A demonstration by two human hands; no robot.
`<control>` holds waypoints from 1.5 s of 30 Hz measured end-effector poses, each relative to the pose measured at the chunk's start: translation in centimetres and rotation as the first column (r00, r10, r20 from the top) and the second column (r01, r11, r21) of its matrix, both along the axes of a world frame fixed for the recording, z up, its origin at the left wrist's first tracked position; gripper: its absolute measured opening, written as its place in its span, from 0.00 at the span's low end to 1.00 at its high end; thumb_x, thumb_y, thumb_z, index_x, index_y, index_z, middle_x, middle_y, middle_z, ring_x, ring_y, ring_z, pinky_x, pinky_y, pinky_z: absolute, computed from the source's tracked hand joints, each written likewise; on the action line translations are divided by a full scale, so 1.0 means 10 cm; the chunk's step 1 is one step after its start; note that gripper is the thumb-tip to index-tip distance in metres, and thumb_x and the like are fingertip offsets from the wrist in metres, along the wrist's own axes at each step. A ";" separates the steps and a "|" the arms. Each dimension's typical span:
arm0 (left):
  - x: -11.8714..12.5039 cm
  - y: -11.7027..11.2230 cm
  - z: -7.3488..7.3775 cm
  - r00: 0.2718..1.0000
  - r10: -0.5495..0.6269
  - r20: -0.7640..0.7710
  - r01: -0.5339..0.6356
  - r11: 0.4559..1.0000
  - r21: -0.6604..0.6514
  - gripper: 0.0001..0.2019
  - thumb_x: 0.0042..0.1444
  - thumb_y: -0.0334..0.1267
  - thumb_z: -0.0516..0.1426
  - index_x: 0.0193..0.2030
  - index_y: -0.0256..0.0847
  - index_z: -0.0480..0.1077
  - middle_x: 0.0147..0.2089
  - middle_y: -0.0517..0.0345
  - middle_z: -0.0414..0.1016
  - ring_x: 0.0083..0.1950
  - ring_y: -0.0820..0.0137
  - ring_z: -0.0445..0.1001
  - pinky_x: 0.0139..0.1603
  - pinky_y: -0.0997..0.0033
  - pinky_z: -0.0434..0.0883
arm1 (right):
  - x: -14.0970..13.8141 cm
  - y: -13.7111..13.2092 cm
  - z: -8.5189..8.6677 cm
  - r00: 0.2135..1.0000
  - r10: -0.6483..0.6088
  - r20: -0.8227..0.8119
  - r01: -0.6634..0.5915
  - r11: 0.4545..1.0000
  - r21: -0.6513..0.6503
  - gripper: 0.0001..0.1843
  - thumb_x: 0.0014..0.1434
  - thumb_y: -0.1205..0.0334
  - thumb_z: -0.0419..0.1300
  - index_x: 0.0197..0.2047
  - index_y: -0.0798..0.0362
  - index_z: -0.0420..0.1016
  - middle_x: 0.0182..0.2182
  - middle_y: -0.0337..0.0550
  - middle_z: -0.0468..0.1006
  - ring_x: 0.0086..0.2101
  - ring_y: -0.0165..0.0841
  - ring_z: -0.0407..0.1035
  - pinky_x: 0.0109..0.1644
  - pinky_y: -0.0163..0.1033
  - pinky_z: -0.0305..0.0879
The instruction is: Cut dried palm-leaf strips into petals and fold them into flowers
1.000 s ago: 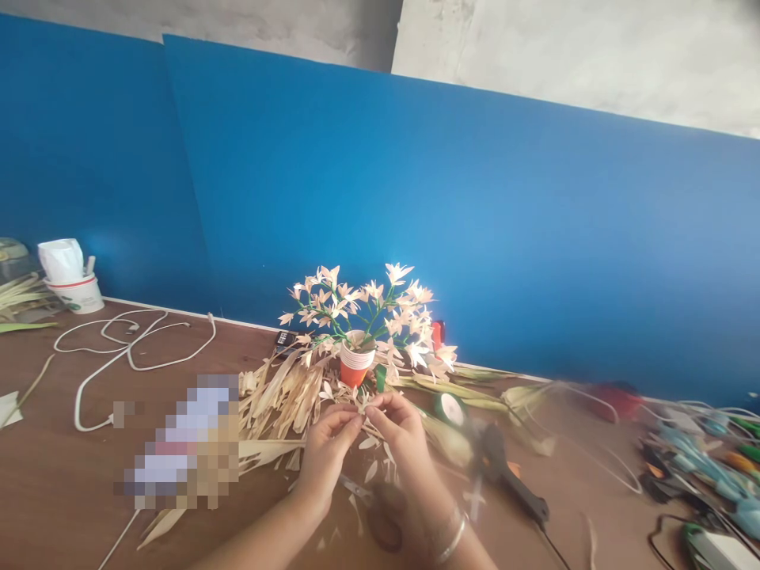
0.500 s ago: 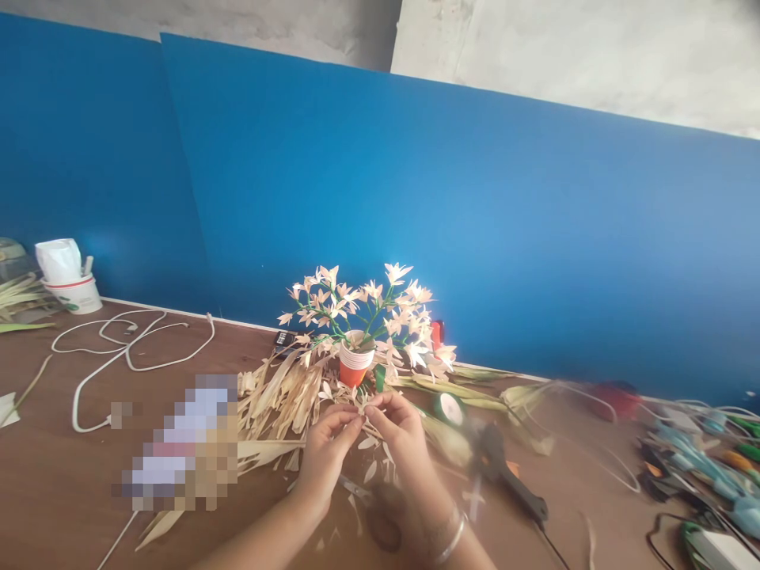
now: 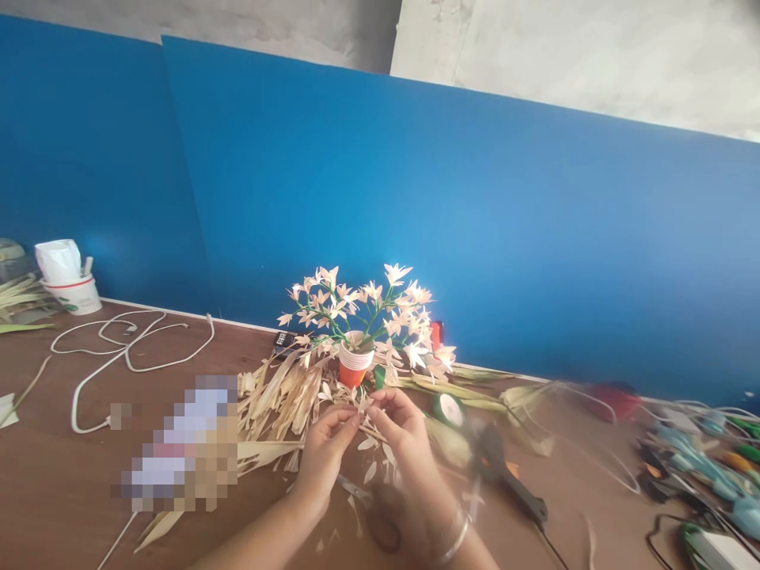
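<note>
My left hand [image 3: 325,447] and my right hand [image 3: 404,434] meet over the table, their thumbs and forefingers closed in pinches. Between the fingertips shows a small pale husk flower [image 3: 363,403], partly hidden by the fingers. Just beyond stands a paper cup [image 3: 355,372], orange below and white at the rim, with green-stemmed pale flowers [image 3: 336,301] in it. Loose cut petals [image 3: 370,472] lie under and between my hands. Scissors [image 3: 380,514] rest below my right hand, partly covered by the forearm.
Dried husks [image 3: 279,400] lie left of the cup. To the right are a green tape roll [image 3: 450,409] and a black glue gun [image 3: 511,483] with its cord. A white cable [image 3: 83,388] and a paper tub [image 3: 76,294] sit at left. A blue panel [image 3: 416,182] stands behind.
My fingertips have parted slightly, showing a little more of the flower's petals. The right wrist has shifted slightly right. Things on the table stay put.
</note>
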State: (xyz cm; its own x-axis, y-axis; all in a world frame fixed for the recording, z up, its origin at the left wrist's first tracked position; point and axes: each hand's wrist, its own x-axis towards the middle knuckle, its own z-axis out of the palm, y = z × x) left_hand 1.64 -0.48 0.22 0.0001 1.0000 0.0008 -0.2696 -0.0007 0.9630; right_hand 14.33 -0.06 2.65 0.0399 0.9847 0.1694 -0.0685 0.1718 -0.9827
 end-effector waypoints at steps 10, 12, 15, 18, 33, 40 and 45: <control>0.00 -0.01 0.02 0.995 0.019 0.099 -0.011 0.997 -0.082 0.15 0.44 0.49 0.63 0.35 0.40 0.76 0.39 0.54 0.78 0.45 0.60 0.72 0.48 0.66 0.65 | 0.17 0.03 0.13 0.992 -0.060 0.108 0.063 0.998 -0.028 0.10 0.51 0.55 0.62 0.31 0.53 0.71 0.27 0.40 0.74 0.29 0.33 0.66 0.34 0.37 0.63; -0.01 0.01 0.01 0.992 0.008 0.124 0.003 0.996 -0.094 0.15 0.45 0.49 0.63 0.35 0.40 0.76 0.38 0.54 0.79 0.44 0.60 0.73 0.47 0.66 0.65 | 0.22 0.04 0.14 0.975 -0.052 0.217 0.066 0.996 -0.057 0.08 0.50 0.57 0.61 0.30 0.54 0.73 0.26 0.41 0.75 0.28 0.34 0.67 0.32 0.37 0.63; -0.04 0.06 0.01 0.985 0.027 0.171 -0.004 0.991 -0.133 0.17 0.43 0.49 0.64 0.36 0.39 0.76 0.36 0.54 0.79 0.43 0.61 0.73 0.46 0.65 0.66 | 0.28 0.03 0.10 0.829 0.030 0.558 0.029 0.995 -0.096 0.06 0.50 0.62 0.58 0.28 0.53 0.75 0.23 0.39 0.76 0.25 0.32 0.67 0.28 0.34 0.61; -0.07 0.12 0.04 0.972 0.080 0.220 -0.046 0.987 -0.156 0.17 0.40 0.48 0.66 0.34 0.38 0.76 0.37 0.53 0.79 0.46 0.60 0.73 0.47 0.65 0.65 | 0.28 -0.01 0.01 0.608 0.150 0.779 -0.054 0.988 -0.147 0.08 0.46 0.70 0.56 0.23 0.52 0.77 0.20 0.37 0.77 0.23 0.31 0.67 0.26 0.32 0.57; -0.13 0.20 0.03 0.968 0.071 0.239 -0.050 0.994 -0.093 0.15 0.42 0.46 0.65 0.33 0.37 0.76 0.35 0.53 0.78 0.42 0.63 0.73 0.44 0.68 0.64 | -0.06 -0.10 -0.15 0.153 0.129 0.980 -0.091 0.989 -0.116 0.12 0.46 0.72 0.52 0.26 0.56 0.77 0.25 0.51 0.79 0.25 0.36 0.70 0.28 0.36 0.55; -0.25 0.30 0.11 0.967 0.026 0.254 -0.007 0.997 -0.074 0.12 0.42 0.44 0.65 0.29 0.37 0.76 0.31 0.55 0.76 0.36 0.69 0.71 0.40 0.71 0.63 | -0.23 -0.23 -0.02 0.263 0.195 0.945 -0.321 0.941 -0.105 0.11 0.48 0.71 0.52 0.26 0.51 0.75 0.29 0.39 0.78 0.31 0.30 0.69 0.33 0.31 0.57; -0.29 0.34 0.10 0.961 0.018 0.275 -0.005 0.999 -0.048 0.09 0.43 0.42 0.65 0.28 0.38 0.76 0.31 0.56 0.75 0.36 0.71 0.70 0.39 0.73 0.62 | -0.46 -0.33 -0.20 0.111 0.082 0.990 -0.344 0.938 -0.039 0.09 0.48 0.70 0.53 0.30 0.55 0.75 0.31 0.47 0.77 0.33 0.36 0.68 0.35 0.36 0.59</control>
